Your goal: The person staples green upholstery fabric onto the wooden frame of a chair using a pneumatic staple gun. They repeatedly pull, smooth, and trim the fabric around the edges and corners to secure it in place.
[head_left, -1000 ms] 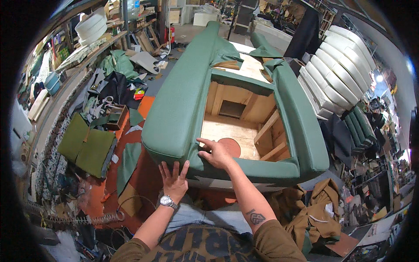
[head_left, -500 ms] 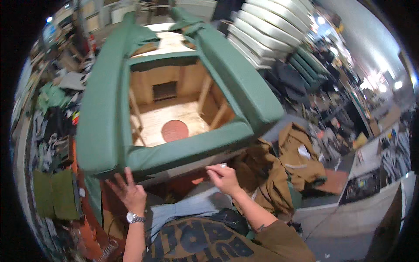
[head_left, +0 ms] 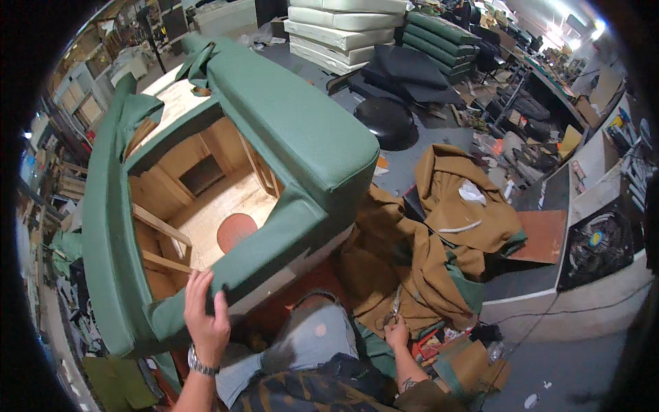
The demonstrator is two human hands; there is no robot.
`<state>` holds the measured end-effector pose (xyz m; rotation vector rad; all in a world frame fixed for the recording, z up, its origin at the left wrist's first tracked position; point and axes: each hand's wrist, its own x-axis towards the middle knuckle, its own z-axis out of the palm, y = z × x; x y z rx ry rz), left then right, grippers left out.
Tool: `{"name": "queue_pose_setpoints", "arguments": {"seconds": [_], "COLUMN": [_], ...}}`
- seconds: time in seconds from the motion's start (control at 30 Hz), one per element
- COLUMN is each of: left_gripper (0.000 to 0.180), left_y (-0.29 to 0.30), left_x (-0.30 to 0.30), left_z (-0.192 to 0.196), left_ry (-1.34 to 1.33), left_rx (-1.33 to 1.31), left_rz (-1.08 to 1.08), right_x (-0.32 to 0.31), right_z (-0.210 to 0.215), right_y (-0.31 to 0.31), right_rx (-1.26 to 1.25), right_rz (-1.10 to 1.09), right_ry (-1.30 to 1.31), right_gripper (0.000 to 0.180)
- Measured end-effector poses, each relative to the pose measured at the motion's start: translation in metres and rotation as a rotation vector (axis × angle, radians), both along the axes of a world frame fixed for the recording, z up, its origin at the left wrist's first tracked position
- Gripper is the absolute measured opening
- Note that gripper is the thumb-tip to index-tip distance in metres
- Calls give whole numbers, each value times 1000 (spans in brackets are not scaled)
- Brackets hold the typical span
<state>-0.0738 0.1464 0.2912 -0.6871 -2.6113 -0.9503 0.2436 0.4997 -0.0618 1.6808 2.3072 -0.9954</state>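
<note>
A green-upholstered armchair frame [head_left: 274,103] stands before me with its seat opening bare. Wooden slats and a plywood panel [head_left: 257,199] with a reddish-brown round patch show inside. My left hand [head_left: 206,316] is at the padded green front rail [head_left: 254,250], its fingers stretched out and the thumb apart, holding nothing. Lower right, the fingers of my right hand [head_left: 396,334] are closed at the handle loops of metal scissors [head_left: 396,302]. The scissors lie over a heap of brown cloth [head_left: 412,247], blades pointing away from me.
White cushions [head_left: 343,31] are stacked at the back, with green cushions [head_left: 439,44] beside them. A round black seat [head_left: 386,122] and black pads lie on the grey floor. A fan [head_left: 596,240] stands at the right. Green fabric [head_left: 120,381] lies lower left.
My right hand has moved right and down, from beside the chair front to the scissors. My left hand has come up against the front rail. The view has turned to the right.
</note>
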Motion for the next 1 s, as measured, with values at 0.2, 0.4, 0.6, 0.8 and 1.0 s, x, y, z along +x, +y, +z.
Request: {"name": "queue_pose_setpoints", "arguments": {"seconds": [0.2,0.4,0.6,0.8,1.0], "left_gripper": [39,38,19,20,15], "left_y": [131,187,174,150,145], "left_x": [-117,-162,-124,-52,-38], "left_z": [20,4,-7,-10,-14], "left_ry": [-387,-675,-270,102,86], "left_rx": [-26,32,81,-75,-6], "left_rz": [-226,-256,-273,-377,-416], "right_x": [-41,-27,-21,-34,-24], "right_z": [7,6,5,2,-14], "right_y": [-18,-17,-22,-14,-5], "right_rx": [155,26,141,37,-11], "right_rz": [-167,-145,-39,-8,-86], "right_ry": [-214,-162,-137,-208,-11], "right_gripper": [81,88,97,93,99]}}
